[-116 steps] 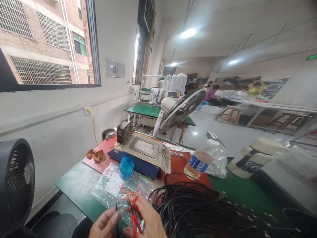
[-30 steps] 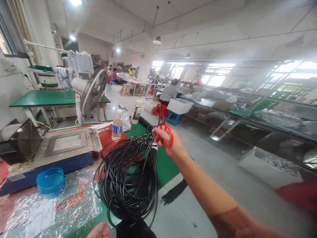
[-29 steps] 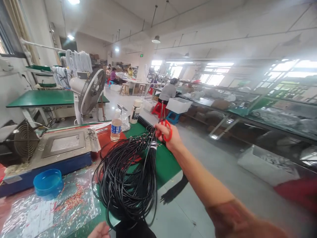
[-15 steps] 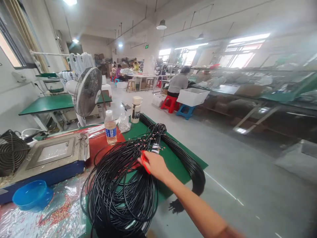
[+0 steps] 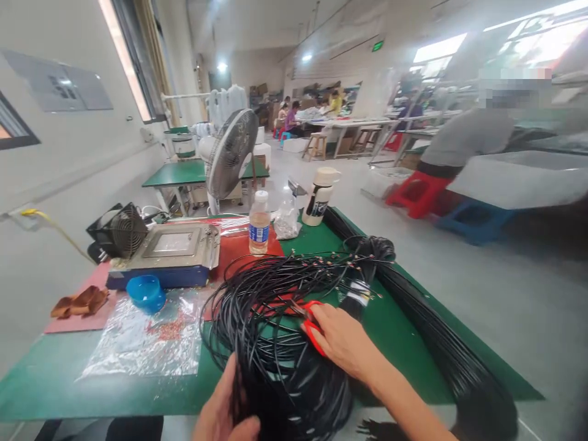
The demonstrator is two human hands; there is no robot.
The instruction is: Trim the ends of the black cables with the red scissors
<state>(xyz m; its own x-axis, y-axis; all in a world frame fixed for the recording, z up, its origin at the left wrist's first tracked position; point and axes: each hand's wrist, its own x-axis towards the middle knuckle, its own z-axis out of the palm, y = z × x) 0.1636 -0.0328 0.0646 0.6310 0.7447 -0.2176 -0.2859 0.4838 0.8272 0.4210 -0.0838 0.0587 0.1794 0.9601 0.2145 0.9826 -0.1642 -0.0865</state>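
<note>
My right hand [image 5: 344,340] has its fingers in the loops of red-handled scissors [image 5: 313,331], whose blades point up and left over a big loose coil of black cables [image 5: 257,331]. At the bottom, my left hand [image 5: 223,407] wraps round the near left side of that coil. Several stripped cable ends with small coloured wires fan out at the coil's far side. Just beyond my right hand, a white label [image 5: 358,293] is around a bundle. A long bundle of black cables [image 5: 427,324] runs along the right table edge and hangs over it.
On the green table [image 5: 169,395] are a drink bottle [image 5: 260,226], a cream thermos [image 5: 319,199], a plastic bag [image 5: 288,220], a blue bowl [image 5: 146,293] and a metal-topped blue device [image 5: 168,254]. A fan [image 5: 232,153] stands behind. A seated person [image 5: 468,138] is at the right.
The view has swung left. My left hand has come into view and taken hold of the coil's near left side. My right hand still holds the scissors over the coil.
</note>
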